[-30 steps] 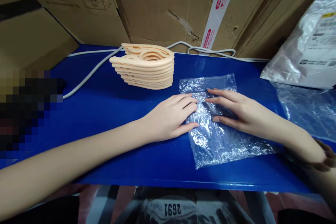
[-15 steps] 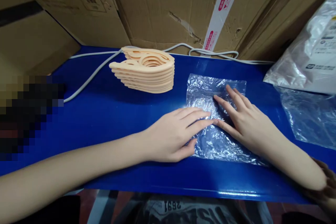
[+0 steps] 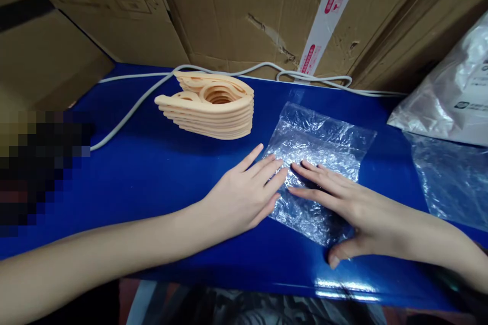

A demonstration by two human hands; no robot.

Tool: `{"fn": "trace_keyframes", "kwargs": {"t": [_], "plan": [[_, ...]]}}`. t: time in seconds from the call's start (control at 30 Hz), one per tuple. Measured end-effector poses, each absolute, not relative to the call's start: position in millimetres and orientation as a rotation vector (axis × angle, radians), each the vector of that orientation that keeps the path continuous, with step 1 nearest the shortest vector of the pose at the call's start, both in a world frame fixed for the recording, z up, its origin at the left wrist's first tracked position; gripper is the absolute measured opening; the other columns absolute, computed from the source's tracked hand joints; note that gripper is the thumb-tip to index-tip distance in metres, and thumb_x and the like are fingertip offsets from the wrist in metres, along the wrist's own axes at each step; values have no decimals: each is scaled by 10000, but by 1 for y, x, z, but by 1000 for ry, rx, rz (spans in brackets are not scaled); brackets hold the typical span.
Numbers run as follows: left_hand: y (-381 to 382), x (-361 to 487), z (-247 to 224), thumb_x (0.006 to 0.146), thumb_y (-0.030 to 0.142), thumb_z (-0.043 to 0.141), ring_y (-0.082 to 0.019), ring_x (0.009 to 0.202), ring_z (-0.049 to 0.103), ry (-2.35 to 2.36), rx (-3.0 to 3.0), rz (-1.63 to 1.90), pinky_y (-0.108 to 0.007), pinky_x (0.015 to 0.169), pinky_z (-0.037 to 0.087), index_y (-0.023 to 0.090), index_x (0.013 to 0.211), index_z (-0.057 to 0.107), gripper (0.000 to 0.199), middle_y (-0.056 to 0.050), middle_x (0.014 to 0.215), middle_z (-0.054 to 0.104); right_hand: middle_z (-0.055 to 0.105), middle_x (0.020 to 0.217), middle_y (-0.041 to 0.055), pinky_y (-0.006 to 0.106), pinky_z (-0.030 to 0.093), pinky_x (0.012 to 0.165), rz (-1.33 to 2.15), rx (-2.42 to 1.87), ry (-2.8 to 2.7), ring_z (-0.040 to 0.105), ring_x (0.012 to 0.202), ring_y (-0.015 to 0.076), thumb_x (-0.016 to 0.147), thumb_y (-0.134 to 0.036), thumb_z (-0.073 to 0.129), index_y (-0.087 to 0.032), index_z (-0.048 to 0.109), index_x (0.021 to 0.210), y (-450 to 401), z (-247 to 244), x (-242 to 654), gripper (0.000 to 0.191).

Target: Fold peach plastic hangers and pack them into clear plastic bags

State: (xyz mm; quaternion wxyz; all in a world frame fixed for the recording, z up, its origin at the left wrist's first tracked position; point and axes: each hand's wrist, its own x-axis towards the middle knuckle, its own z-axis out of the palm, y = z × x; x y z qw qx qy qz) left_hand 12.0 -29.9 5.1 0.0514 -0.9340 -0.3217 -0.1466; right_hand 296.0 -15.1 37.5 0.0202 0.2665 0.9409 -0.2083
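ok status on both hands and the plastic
Left hand, right hand: open, over crinkled clear plastic. Plastic flat on blue table. Peach stack left, apart, out of the way.

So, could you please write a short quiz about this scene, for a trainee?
1. What lies under fingers of both the left hand and the right hand?
2. True or false: the peach stack is between the two hands.
3. What runs along the foot of the cardboard: (a) a white cable, (b) a wooden ruler, (c) a metal chain?

Key: 1. The crinkled clear plastic. 2. False; it is beyond the left hand. 3. a.
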Motion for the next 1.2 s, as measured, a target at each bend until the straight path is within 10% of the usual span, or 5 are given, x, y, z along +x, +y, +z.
{"fn": "trace_keyframes", "kwargs": {"t": [0.2,0.33,0.57,0.77,1.2], "plan": [[-27,15,5,1048,164,467,-262,1247,686,-1012,-2721,-492,-409,1002,536,73,1370,647,380,-149,1468,646,116,1763,185,653,268,1251,-574,962,2981,67,1620,415,717,-829,697,-229,180,1705,-18,18,286,1266],[-34,17,9,1053,187,506,-231,1007,748,-1062,-2663,-562,-354,748,553,71,1292,695,326,-114,1247,775,289,1728,168,624,303,1256,-630,1145,3052,194,1620,361,933,-735,518,-231,311,1663,-17,24,274,911],[-35,18,2,1018,630,504,-372,1260,659,-1235,-2847,-545,-574,1047,538,62,1281,660,645,-208,1424,658,739,1253,93,498,568,988,-331,1740,3043,715,1146,301,1051,-441,490,-262,692,1205,23,43,311,310],[-29,11,0,1081,363,397,-406,1561,355,-1276,-3020,-439,-704,1248,295,52,1443,532,496,-247,1637,418,786,1032,37,453,604,734,-425,1718,2997,755,853,268,1027,-482,524,-323,716,1151,41,39,339,278],[-14,3,-1,985,700,516,-388,1630,122,-1133,-3254,-364,-616,1303,243,79,1638,250,940,-194,1742,198,548,1548,146,670,485,1082,-141,1243,2982,541,1382,407,1017,-608,482,-252,649,1432,32,48,335,571]]}}
